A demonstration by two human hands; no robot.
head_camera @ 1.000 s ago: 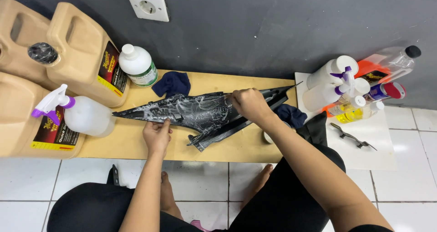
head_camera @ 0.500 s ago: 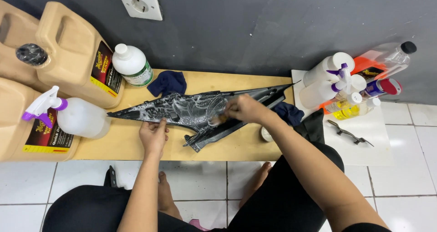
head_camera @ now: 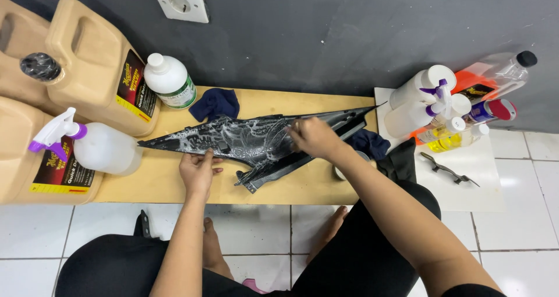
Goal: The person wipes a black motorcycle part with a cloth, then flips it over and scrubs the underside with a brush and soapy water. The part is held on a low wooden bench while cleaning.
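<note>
Panel: long black panel (head_camera: 244,141), streaked with white foam, lies flat on the surface (head_camera: 174,183).
Left hand (head_camera: 198,170): fingers together, pressing the panel's near edge.
Right hand (head_camera: 311,137): curled on the panel top; whether it grips a pad, cannot tell.
Technique: steady firmly left, rub evenly right.

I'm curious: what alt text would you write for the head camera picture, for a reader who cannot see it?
Seen from above, a person's right hand rubs a long black plastic panel streaked with white foam on a wooden board, while the left hand presses its lower edge. Tan plastic jugs and a white spray bottle with a purple trigger stand to the left, more bottles to the right.
</note>
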